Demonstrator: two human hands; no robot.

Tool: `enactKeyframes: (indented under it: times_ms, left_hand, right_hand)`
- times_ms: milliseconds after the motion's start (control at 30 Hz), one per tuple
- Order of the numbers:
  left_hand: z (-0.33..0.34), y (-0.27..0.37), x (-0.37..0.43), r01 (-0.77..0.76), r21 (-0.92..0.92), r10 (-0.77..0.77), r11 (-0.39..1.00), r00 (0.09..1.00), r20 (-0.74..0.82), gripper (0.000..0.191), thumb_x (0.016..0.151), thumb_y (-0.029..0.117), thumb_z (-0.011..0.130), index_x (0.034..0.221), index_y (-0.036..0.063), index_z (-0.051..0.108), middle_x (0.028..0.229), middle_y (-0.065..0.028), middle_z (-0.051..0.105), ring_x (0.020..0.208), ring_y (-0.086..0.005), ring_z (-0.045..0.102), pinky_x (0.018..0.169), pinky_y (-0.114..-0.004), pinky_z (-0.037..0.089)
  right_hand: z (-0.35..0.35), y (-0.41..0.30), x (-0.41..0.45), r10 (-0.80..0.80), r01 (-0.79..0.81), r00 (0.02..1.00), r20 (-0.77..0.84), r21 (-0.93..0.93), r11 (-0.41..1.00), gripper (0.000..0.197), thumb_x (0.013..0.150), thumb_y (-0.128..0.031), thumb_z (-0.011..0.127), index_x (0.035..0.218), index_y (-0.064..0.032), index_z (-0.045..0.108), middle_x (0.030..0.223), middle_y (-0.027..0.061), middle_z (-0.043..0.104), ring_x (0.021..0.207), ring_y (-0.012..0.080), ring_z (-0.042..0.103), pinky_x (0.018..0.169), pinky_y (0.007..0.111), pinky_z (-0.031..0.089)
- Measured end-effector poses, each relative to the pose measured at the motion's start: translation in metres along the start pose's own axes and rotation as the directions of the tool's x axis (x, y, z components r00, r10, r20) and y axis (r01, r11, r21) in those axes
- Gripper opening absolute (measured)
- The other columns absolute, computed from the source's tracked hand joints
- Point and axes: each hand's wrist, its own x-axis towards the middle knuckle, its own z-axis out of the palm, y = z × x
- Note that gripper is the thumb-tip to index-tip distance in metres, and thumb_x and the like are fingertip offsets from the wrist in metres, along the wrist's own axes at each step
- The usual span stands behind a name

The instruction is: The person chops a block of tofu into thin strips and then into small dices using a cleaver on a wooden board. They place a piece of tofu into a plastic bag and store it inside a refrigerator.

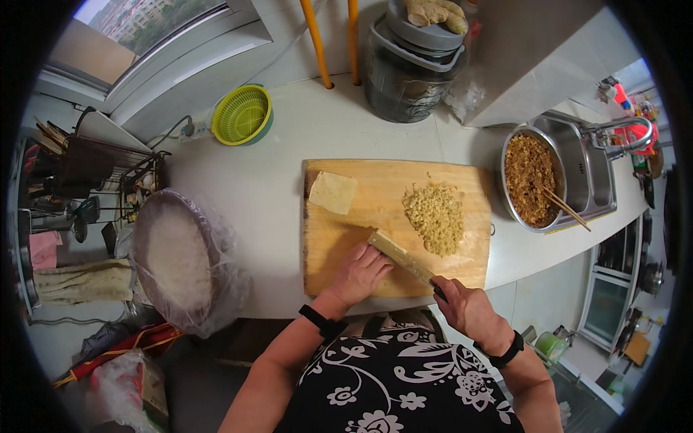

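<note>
On a wooden cutting board [373,173] lies a flat, pale yellow square sheet of food [333,192] at the upper left. A heap of finely chopped pale yellow pieces [436,216] spreads over the board's right half. My right hand [468,311] grips the dark handle of a kitchen knife [406,260], whose broad blade slants up and left across the board. Beside the blade's far end, my left hand [360,273] rests low with its fingers close to the knife; what lies under the fingers is hidden. A pale strip shows along the blade's upper edge.
A steel bowl of brown chopped filling [529,178] with chopsticks [567,208] stands at the sink [574,157]. Left are a large plastic-covered bowl [178,260] and a wire rack [122,173]. Behind stand a yellow-green colander [243,115] and a dark lidded bucket [406,81] with ginger [436,15] on top.
</note>
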Motion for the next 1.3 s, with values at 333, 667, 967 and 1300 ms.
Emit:
enactKeyframes:
  times_ms: [333, 667, 967, 1300]
  left_hand:
    - [0.003, 0.002, 0.005, 0.061, -0.062, -0.064, 0.996, 0.997, -0.046, 0.027, 0.081, 0.014, 0.075, 0.106, 0.005, 0.069, 0.11, -0.0099, 0.066, 0.112, -0.0303, 0.058, 0.101, -0.04, 0.045]
    - [-0.003, 0.001, 0.008, -0.013, 0.026, 0.014, 1.0, 0.999, -0.036, 0.029, 0.081, 0.013, 0.075, 0.107, 0.0021, 0.068, 0.109, -0.0106, 0.066, 0.106, -0.0302, 0.059, 0.097, -0.04, 0.048]
    - [0.007, 0.0, -0.001, -0.035, 0.016, 0.036, 0.999, 0.994, -0.103, 0.022, 0.081, 0.015, 0.073, 0.1, 0.0035, 0.069, 0.106, -0.0071, 0.065, 0.105, -0.0246, 0.059, 0.099, -0.039, 0.046]
    - [0.004, 0.0, 0.004, -0.041, 0.047, 0.044, 0.998, 0.997, -0.066, 0.029, 0.08, 0.015, 0.072, 0.108, 0.0046, 0.07, 0.108, -0.0073, 0.066, 0.109, -0.0277, 0.059, 0.097, -0.038, 0.049]
  right_hand:
    - [0.008, 0.012, 0.03, 0.022, -0.025, 0.999, 0.048, 0.079, 0.997, 0.032, 0.093, -0.018, 0.063, 0.119, -0.0022, 0.054, 0.077, 0.0188, 0.067, 0.065, 0.0382, 0.066, 0.055, 0.045, 0.052]
    - [0.041, 0.027, 0.028, 0.0, 0.002, 0.999, -0.053, 0.043, 0.999, 0.038, 0.091, -0.018, 0.065, 0.123, -0.0028, 0.053, 0.081, 0.0189, 0.068, 0.065, 0.0371, 0.066, 0.056, 0.044, 0.053]
    - [-0.004, 0.007, 0.006, 0.013, -0.015, 0.998, 0.069, 0.023, 1.0, 0.034, 0.09, -0.016, 0.065, 0.119, -0.0031, 0.054, 0.083, 0.017, 0.068, 0.068, 0.0361, 0.067, 0.057, 0.043, 0.053]
    - [0.037, 0.021, 0.043, 0.104, -0.105, 0.991, 0.085, 0.012, 0.994, 0.035, 0.092, -0.02, 0.064, 0.12, -0.0027, 0.054, 0.084, 0.0184, 0.068, 0.065, 0.0373, 0.066, 0.055, 0.045, 0.052]
